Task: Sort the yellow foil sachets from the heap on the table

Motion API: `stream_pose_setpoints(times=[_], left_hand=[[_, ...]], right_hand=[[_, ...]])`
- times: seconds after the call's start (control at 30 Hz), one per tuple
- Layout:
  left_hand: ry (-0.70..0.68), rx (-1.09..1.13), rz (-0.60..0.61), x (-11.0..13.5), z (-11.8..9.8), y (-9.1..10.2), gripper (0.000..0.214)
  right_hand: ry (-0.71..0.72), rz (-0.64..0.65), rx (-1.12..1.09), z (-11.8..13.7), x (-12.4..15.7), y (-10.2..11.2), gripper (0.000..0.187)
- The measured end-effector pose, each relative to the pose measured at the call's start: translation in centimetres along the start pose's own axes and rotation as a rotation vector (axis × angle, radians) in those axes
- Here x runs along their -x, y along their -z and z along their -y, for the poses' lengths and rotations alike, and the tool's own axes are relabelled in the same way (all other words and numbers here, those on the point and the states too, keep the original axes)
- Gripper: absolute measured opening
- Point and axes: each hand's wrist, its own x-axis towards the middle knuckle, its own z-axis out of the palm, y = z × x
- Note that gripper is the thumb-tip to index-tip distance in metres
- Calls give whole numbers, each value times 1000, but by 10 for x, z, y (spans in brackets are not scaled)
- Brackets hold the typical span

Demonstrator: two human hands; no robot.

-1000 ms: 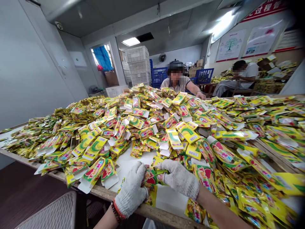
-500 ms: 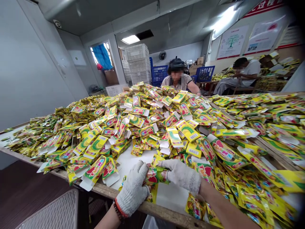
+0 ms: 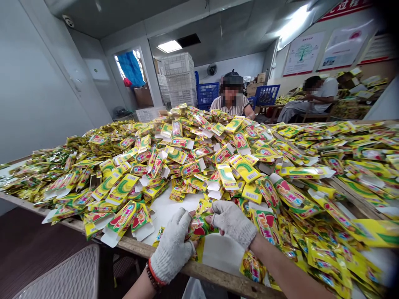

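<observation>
Both of my hands wear white knit gloves with bare fingertips. My left hand is closed round the left end of a small green, red and yellow packet, just above the table's front edge. At the packet's right end, my right hand pinches it between thumb and fingers. Below the packet a strip of a yellow carton shows, partly covered by my left hand. The white tabletop is visible between my wrists. Close to my right wrist lies a shiny yellow packet.
A large heap of printed yellow cartons with open white flaps covers the table. Loose packets lie at the right. A wooden rim edges the table. One person sits opposite; another sits farther back. A chair stands left.
The view has shifted slightly. My right hand's fingers have curled in more at the packet's right end. The person opposite has become more upright, with the arm drawn in.
</observation>
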Motion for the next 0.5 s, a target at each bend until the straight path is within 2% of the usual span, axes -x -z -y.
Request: stream_pose_setpoints(times=[0.07,0.2,0.27,0.3,0.37,0.43,0.5], left_hand=[[-13,34,-2,1,1,1,55],[-40,38,-7,2,3,-1,54],[-58,12,-10,1,3,-3,58],[-62,2,-5,1,3,-3,59],[-51,2,-4,0,1,-3,59],[-22,14,-23,-1,0,-1,58],[1,25,-48,-2,-2,1,58]], right_hand=[[12,-2,74,3,1,1,18],[167,-173,334,6,2,-4,14],[236,-211,404,8,3,-9,12],[225,-189,392,9,3,-11,11],[102,-67,260,11,5,-12,8],[-34,67,55,12,8,-9,18],[-78,149,-112,13,13,-6,31]])
